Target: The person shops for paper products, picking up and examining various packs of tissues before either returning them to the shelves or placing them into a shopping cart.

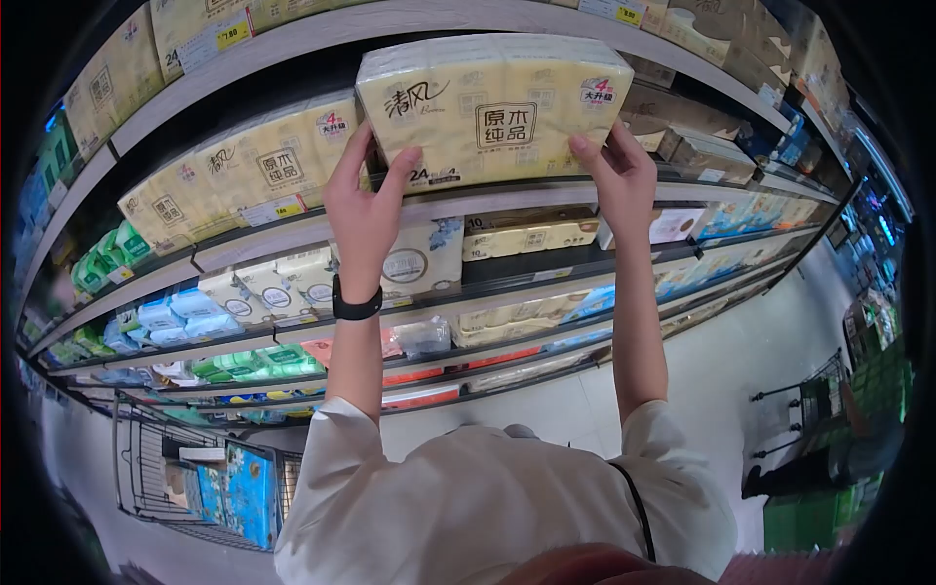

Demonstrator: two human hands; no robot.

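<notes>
The fingers of the left hand (366, 190) and right hand (621, 175) grip a yellow pack (458, 117) by its 2 lower corners, thumbs on the front, the other fingers round the sides. The pack is at the upper middle, tilted slightly, in front of a shelf (419, 208); its lower edge overlaps the shelf's front in view, and I cannot tell whether it rests there. It bears a large 24 and a pink 4

Just beside the left fingers stands a row of like packs (283, 161), with a price tag (276, 212) below; whether hand and row touch is unclear. Past the right hand, brown packs (717, 156) sit further along. An upper shelf (468, 21) runs close along the pack's top, narrowing the room there, and carries more yellow packs (102, 88) at left

Under the hands, the left wrist wears a black band (358, 300). Behind the forearms, lower shelves hold a white pack (434, 258), a brown-and-yellow pack (531, 234) and, to the left, blue packs (175, 314) and green packs (109, 255)

Farther out, a wire cart (136, 463) stands at lower left with a blue box (251, 492) inside. Across the pale floor (702, 390), at right, are a 2nd cart (822, 395) and another person's dark shoe (780, 478)
</notes>
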